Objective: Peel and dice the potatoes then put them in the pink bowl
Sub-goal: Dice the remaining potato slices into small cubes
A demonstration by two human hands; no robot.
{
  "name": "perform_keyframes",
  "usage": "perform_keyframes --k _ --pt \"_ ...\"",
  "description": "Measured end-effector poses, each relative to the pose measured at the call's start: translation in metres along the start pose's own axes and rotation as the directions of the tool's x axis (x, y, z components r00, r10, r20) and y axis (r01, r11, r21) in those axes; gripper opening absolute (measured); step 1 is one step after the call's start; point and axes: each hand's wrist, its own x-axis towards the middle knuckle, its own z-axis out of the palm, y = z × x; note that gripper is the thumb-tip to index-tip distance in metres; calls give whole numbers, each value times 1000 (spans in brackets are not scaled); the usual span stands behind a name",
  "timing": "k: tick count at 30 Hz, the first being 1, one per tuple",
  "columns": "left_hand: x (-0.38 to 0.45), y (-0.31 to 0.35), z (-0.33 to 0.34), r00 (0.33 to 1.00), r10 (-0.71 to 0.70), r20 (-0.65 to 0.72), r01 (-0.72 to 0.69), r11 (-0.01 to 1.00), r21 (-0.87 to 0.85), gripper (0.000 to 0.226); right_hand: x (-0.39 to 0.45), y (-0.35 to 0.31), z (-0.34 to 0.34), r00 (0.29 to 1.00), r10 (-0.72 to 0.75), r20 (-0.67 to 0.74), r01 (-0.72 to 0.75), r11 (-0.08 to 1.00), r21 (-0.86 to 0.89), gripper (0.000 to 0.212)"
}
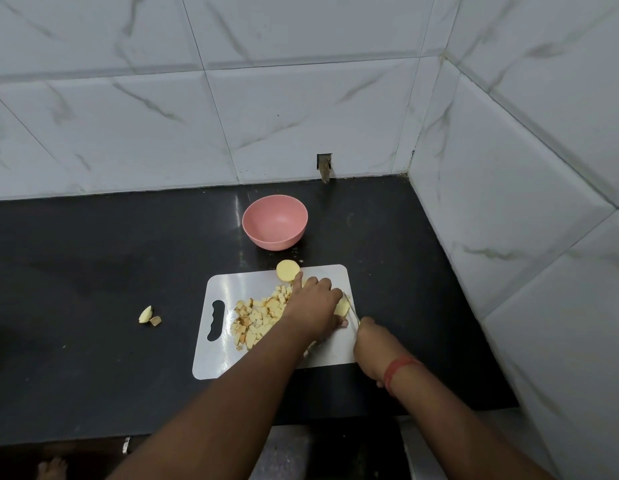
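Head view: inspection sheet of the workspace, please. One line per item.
Surface: black counter, white cutting board on it.
Job's things: pink bowl empty beyond the board; diced potato piled on board; peeled potato half at far edge; potato piece under the knife.
Clutter: two potato scraps left of board.
Hands: left hand holds the piece; right hand grips the knife.
Cables: nothing seen.
Surroundings: white marble-look tiled walls, corner at right.

Dim, soft light; wide-angle edge distortion.
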Motion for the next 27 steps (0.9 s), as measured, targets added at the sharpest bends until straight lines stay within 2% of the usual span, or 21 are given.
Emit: perform_keyframes --k 3,6,14,19,27 --pt "0 -1 2 1000 4 -8 -4 1000 8 58 0 -2 6 999 -26 20 27 999 -35 37" --pt "1 -1 1 1000 2 -9 -2 1000 3 58 0 0 5 1000 19 -11 -19 1000 3 41" --pt "0 -3 0 1000 10 -8 -10 1000 2 59 0 -2 8 1000 -6 26 7 1000 -9 36" --pt "0 -3 -1 1000 9 2 -9 1000 7 60 2 2 5 999 34 -11 -33 999 19 43" --pt "0 -3 -1 1000 2 3 -2 1000 0 60 0 1 6 999 36 33 -35 999 -14 50"
